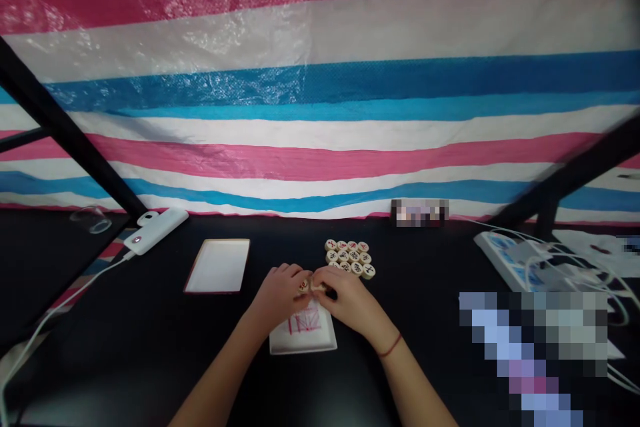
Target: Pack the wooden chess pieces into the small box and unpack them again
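Note:
Round wooden xiangqi pieces (354,257) with red and dark characters stand in rows on the black table, just beyond my right hand. Over the far end of a shallow white box (303,345), my two hands meet. My left hand (284,290) is closed on a xiangqi piece (303,287) whose character shows between the fingers. Thumb and fingers of my right hand (345,293) pinch another pale xiangqi piece (317,285), partly hidden by the fingertips. Reddish lines are marked on the bottom of the box.
A shallow box lid (220,265) lies to the left. Farther left is a white device (159,230) with a cable. At right sits a power strip (500,260) with tangled white cables. A striped plastic sheet (320,93) hangs behind the table, between dark frame bars.

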{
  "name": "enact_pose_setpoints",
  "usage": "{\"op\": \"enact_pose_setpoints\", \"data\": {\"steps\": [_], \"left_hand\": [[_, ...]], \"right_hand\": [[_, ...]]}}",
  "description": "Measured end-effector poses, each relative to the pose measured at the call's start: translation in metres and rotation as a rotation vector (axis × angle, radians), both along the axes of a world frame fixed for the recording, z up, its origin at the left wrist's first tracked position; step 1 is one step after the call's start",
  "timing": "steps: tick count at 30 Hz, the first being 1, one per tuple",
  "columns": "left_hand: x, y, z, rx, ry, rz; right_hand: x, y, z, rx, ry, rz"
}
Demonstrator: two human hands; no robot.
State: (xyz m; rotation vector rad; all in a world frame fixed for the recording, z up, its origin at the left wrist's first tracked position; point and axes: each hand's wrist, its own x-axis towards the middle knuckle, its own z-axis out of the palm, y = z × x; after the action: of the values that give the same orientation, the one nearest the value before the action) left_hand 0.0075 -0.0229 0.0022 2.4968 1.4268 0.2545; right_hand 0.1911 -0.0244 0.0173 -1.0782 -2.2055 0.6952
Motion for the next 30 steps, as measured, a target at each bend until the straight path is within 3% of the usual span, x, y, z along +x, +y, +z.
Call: {"op": "enact_pose_setpoints", "data": {"steps": [5,11,16,26,30], "left_hand": [[0.0,0.0,0.004,-0.003,0.018,-0.012],[0.011,-0.003,0.003,0.051,0.056,0.042],[0.016,-0.002,0.0,0.063,0.082,0.051],[-0.029,-0.005,-0.012,0.046,-0.132,0.012],[-0.036,-0.007,-0.017,0.029,-0.197,0.017]], "right_hand": [[-0.002,-0.003,0.0,0.003,-0.127,0.043],[0.008,0.0,-0.001,0.026,0.046,-0.023],[0.008,0.0,-0.004,0.023,0.038,-0.012],[-0.002,-0.002,-0.011,0.148,-0.129,-0.048],[-0.004,-0.002,-0.012,0.155,-0.18,-0.074]]}}
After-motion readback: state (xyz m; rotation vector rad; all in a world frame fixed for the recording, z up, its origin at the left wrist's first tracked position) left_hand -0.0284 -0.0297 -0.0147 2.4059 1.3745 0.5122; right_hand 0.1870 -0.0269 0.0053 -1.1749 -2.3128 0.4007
